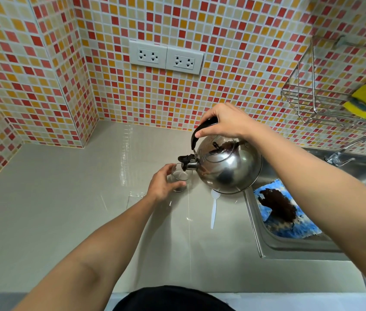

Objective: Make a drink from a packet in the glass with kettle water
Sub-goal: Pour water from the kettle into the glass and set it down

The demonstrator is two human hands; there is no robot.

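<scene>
A small clear glass [181, 178] stands on the beige countertop [65, 209] with dark powder at its bottom. My left hand [162, 182] wraps around its left side. A shiny steel kettle [229, 167] hangs tilted just right of the glass, its black spout [186, 161] right over the rim. My right hand [224, 122] grips the kettle's black handle from above. A white plastic spoon [214, 209] lies on the counter under the kettle. I see no packet.
A steel sink [289, 245] with a tap [357, 144] is at the right, holding a blue and white cloth [285, 214] with a dark stain. A wire rack [316, 93] with yellow sponges hangs on the tiled wall. Two sockets [166, 57] sit above the counter.
</scene>
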